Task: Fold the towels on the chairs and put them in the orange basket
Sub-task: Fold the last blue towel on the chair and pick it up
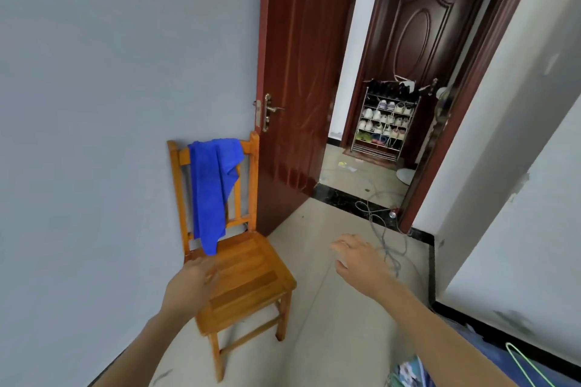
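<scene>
Blue towel [210, 192] hangs over the backrest of a wooden chair [251, 273], at twelve o'clock from our left hand [188, 284], which hovers empty over the seat, fingers loosely bent (blurred, so we say no more). Our right hand [358, 258], at three o'clock of the chair, is empty, fingers relaxed. A one-corner tug could drop the towel on the floor. The loose cable [382, 239] could catch a foot. No orange basket shows.

no text, label, brand, number or sign can be read anywhere.
</scene>
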Demonstrator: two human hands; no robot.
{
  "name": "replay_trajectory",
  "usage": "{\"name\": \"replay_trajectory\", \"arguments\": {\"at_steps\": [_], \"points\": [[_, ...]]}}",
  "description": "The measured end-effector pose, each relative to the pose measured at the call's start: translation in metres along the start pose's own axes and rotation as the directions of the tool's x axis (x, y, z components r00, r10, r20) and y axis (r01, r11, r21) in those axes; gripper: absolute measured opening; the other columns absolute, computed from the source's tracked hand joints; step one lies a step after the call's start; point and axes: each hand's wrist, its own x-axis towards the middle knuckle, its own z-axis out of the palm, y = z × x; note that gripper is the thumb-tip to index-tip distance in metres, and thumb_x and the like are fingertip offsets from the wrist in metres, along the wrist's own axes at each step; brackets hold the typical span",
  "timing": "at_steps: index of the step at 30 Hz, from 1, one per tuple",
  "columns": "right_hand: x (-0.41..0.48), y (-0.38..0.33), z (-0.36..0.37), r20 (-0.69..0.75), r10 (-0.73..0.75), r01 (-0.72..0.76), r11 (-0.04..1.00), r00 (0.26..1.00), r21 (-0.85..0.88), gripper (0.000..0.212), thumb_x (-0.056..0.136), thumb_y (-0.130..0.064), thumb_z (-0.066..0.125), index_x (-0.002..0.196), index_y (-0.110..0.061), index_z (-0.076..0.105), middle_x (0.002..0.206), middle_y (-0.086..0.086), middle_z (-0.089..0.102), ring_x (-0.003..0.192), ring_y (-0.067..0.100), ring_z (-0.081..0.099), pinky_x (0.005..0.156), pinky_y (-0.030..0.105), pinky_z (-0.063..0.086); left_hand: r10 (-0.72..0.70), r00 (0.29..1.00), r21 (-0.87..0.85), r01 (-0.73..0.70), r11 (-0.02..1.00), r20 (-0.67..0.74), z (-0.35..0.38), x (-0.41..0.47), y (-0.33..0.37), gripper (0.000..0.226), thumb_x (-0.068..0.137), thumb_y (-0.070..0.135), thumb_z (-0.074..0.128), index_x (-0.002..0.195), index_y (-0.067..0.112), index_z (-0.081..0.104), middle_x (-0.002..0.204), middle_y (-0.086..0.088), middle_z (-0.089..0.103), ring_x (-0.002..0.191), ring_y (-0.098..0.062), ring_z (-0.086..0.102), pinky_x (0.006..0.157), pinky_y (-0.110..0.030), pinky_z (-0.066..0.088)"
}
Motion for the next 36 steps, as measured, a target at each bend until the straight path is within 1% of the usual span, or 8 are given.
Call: {"name": "replay_trajectory", "arguments": {"at_steps": [4,9,12,20,23,29,32,36], "points": [[0.055,0.024,0.007,0.006,-0.060,0.060,0.998,0.998,0.020,0.043,0.095,-0.020,0.039,0.138,-0.021,0.039,0.145,0.000,0.034,0.134,0.017,0.028,0.104,0.030,0.028,-0.061,0.996,0.043,0.064,0.997,-0.058,0.002,0.039,0.006,0.028,0.097,0.026,0.043,0.119,0.019,0.058,0.117,0.001,0.062,0.103,-0.013,0.058,0.081,-0.018,0.043],[0.143,0.050,0.006,-0.020,-0.110,0.111,0.994,0.994,0.015,0.044,0.095,-0.021,0.040,0.139,-0.022,0.038,0.147,0.000,0.032,0.136,0.017,0.028,0.105,0.027,0.026,-0.201,0.962,-0.033,0.199,0.980,-0.184,0.004,0.119,-0.020,0.030,0.094,0.023,0.049,0.121,0.014,0.060,0.121,-0.008,0.062,0.107,-0.025,0.059,0.089,-0.036,0.048],[0.192,0.073,0.001,-0.004,-0.105,0.105,0.994,0.995,0.012,0.044,0.095,-0.022,0.041,0.139,-0.024,0.039,0.148,0.000,0.031,0.136,0.017,0.027,0.105,0.028,0.026,-0.269,0.948,-0.066,0.261,0.963,-0.171,0.010,0.168,-0.024,0.031,0.094,0.021,0.050,0.121,0.011,0.060,0.121,-0.011,0.062,0.108,-0.028,0.059,0.089,-0.039,0.049],[0.297,0.127,0.016,0.033,-0.065,0.064,0.997,0.997,0.046,0.044,0.095,-0.023,0.042,0.138,-0.023,0.040,0.143,-0.002,0.036,0.132,0.016,0.032,0.106,0.026,0.029,-0.212,0.975,-0.112,0.203,0.973,-0.067,0.059,0.278,0.030,0.031,0.095,0.017,0.048,0.123,0.008,0.057,0.122,-0.010,0.061,0.110,-0.025,0.056,0.083,-0.028,0.043],[0.329,0.134,0.028,0.049,-0.107,0.105,0.993,0.993,0.049,0.044,0.094,-0.023,0.043,0.138,-0.022,0.040,0.143,-0.001,0.036,0.133,0.016,0.031,0.105,0.026,0.029,-0.196,0.978,-0.110,0.187,0.976,-0.076,0.069,0.305,0.046,0.032,0.095,0.019,0.048,0.125,0.010,0.055,0.126,-0.007,0.059,0.114,-0.021,0.055,0.088,-0.025,0.043],[0.407,0.152,0.047,0.053,-0.240,0.233,0.967,0.969,0.106,0.044,0.095,-0.022,0.043,0.139,-0.023,0.040,0.143,-0.001,0.035,0.133,0.016,0.031,0.105,0.024,0.028,-0.284,0.951,-0.102,0.272,0.957,-0.123,0.084,0.341,0.053,0.031,0.095,0.020,0.048,0.122,0.010,0.058,0.121,-0.007,0.062,0.110,-0.022,0.057,0.084,-0.027,0.044],[0.462,0.159,0.054,0.026,-0.337,0.330,0.933,0.941,0.146,0.043,0.095,-0.024,0.044,0.137,-0.024,0.043,0.143,-0.003,0.036,0.132,0.016,0.033,0.106,0.026,0.030,-0.380,0.911,-0.100,0.368,0.924,-0.163,0.090,0.361,0.048,0.028,0.095,0.020,0.047,0.118,0.009,0.060,0.118,-0.008,0.062,0.104,-0.023,0.058,0.082,-0.031,0.046],[0.521,0.166,0.057,-0.004,-0.495,0.490,0.857,0.869,0.162,0.041,0.095,-0.024,0.044,0.137,-0.025,0.043,0.141,-0.006,0.037,0.131,0.013,0.034,0.103,0.025,0.032,-0.548,0.808,-0.174,0.520,0.836,-0.215,0.104,0.376,0.055,0.034,0.094,0.021,0.049,0.126,0.013,0.056,0.127,-0.003,0.058,0.113,-0.020,0.056,0.090,-0.029,0.045]]}}
